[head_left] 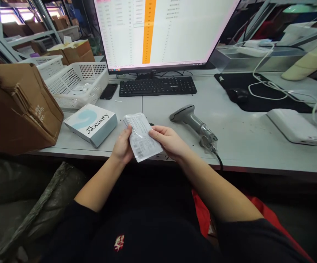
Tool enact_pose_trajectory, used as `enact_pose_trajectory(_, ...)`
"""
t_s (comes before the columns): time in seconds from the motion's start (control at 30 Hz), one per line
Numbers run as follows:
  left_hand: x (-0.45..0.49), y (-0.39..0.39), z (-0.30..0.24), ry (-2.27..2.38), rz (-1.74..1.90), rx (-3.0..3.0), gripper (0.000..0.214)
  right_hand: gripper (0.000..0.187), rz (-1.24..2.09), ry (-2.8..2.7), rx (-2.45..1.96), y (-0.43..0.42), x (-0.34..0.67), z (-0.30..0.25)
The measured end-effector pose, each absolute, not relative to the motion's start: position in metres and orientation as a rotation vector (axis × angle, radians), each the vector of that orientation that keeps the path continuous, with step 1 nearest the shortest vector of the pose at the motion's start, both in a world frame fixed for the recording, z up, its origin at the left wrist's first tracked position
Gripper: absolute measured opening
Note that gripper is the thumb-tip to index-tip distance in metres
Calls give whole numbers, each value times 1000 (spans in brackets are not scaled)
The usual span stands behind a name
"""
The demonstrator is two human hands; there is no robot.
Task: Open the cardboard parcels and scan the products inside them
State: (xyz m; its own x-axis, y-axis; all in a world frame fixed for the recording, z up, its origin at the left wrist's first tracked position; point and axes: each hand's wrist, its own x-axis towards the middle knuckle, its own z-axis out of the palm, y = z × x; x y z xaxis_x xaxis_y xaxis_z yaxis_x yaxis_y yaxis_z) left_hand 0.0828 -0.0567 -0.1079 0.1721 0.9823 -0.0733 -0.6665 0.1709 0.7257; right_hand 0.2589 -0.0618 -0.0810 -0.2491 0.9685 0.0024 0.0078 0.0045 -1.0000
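Observation:
A small clear plastic packet with a white printed label (141, 136) is held over the desk's front edge by both hands. My left hand (123, 145) grips its left side, thumb on top. My right hand (168, 141) pinches its right edge, fingers curled. A grey handheld barcode scanner (193, 123) lies on the desk just right of my right hand, its cable dropping over the edge. A white and light-blue box printed "Sbeauty" (91, 123) rests to the left of my left hand.
A black keyboard (157, 86) sits under a monitor showing a spreadsheet (161, 29). White perforated baskets (77, 84) and a black phone (109, 91) lie at the left, a brown cardboard box (16, 106) at the desk's left end. Mouse on black mat (237, 95), white device (297, 126) and cables at right.

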Motion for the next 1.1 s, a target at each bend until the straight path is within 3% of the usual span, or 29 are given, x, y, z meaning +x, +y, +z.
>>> enact_pose_trajectory(0.1,76,-48,-103,686,1271,419,30,54,563,-1672,-1320,-53,294,-65)
enact_pose_trajectory(0.17,70,-45,-101,687,1243,330,30,73,151,-1673,-1528,-39,328,-56)
enact_pose_trajectory(0.2,68,-43,-100,674,1221,303,31,87,104,-1660,-1665,-31,344,-52)
enact_pose_trajectory(0.27,64,-42,-100,643,1170,274,35,106,287,-1659,-1928,-14,372,-50)
enact_pose_trajectory(0.4,65,-41,-101,582,1109,253,38,95,806,-1716,-2000,-4,389,-51)
enact_pose_trajectory(0.57,70,-40,-101,604,1100,222,31,108,912,-1924,-1604,-52,358,-35)
enact_pose_trajectory(0.73,73,-36,-103,590,1126,270,30,99,1013,-2202,-1238,-98,318,-12)
enact_pose_trajectory(1.1,76,-36,-103,581,1142,283,32,93,932,-2328,-1225,-109,305,-8)
